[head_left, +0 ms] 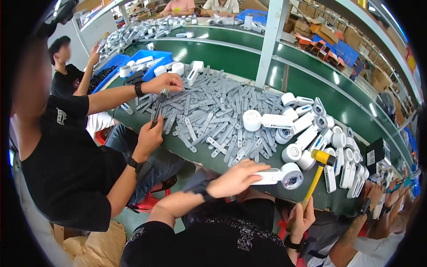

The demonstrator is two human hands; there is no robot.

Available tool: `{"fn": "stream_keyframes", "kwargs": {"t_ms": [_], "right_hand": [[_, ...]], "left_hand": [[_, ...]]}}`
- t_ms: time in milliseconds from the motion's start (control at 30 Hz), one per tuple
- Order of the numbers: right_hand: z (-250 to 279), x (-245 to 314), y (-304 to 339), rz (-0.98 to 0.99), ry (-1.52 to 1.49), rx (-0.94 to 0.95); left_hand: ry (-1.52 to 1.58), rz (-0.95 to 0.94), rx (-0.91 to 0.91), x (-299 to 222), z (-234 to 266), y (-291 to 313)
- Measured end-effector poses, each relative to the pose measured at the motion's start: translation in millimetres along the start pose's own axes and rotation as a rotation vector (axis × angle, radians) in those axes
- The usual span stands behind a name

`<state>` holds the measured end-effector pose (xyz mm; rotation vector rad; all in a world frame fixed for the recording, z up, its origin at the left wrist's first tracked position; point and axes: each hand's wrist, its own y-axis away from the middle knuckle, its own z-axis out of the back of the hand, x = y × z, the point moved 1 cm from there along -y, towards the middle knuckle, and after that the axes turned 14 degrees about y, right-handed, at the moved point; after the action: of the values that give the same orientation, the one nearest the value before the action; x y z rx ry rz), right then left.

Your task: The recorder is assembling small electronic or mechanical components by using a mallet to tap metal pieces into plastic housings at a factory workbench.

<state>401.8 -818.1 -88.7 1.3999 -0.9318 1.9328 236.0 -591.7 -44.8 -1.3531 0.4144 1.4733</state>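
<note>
My left hand (238, 179) is closed round the handle of a white round-headed handheld device (292, 176), at the table's near edge. The round head points right, and its open face shows dark parts inside. To its right, my right hand (302, 219) grips the shaft of a yellow mallet (313, 184). The mallet's head is raised above and right of the device, apart from it. Several similar white devices (307, 133) lie heaped beyond the mallet. A wide pile of flat grey strips (213, 113) covers the table in front of my left hand.
On my left a co-worker (66, 155) holds a dark-handled tool (159, 104) over the grey strips. Blue trays (151, 58) stand beyond. A white post (270, 44) rises at the table's far side. A black box (377, 153) and other people's hands (378, 193) are at right.
</note>
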Motion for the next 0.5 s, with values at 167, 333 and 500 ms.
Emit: {"fn": "stream_keyframes", "kwargs": {"t_ms": [167, 333, 500], "right_hand": [[-17.9, -3.9, -18.1, -0.022, -0.206, -0.053], [-27.2, -20.3, -42.4, -0.037, -0.208, 0.062], [-37.0, -31.4, -46.2, -0.126, -0.217, 0.068]], "left_hand": [[0.2, 0.123, -0.42, -22.4, 84.9, -28.6], [-0.199, 0.242, -0.69, 43.6, 207.4, -124.8], [-0.304, 0.658, -0.617, 147.6, 278.1, -231.8]]}}
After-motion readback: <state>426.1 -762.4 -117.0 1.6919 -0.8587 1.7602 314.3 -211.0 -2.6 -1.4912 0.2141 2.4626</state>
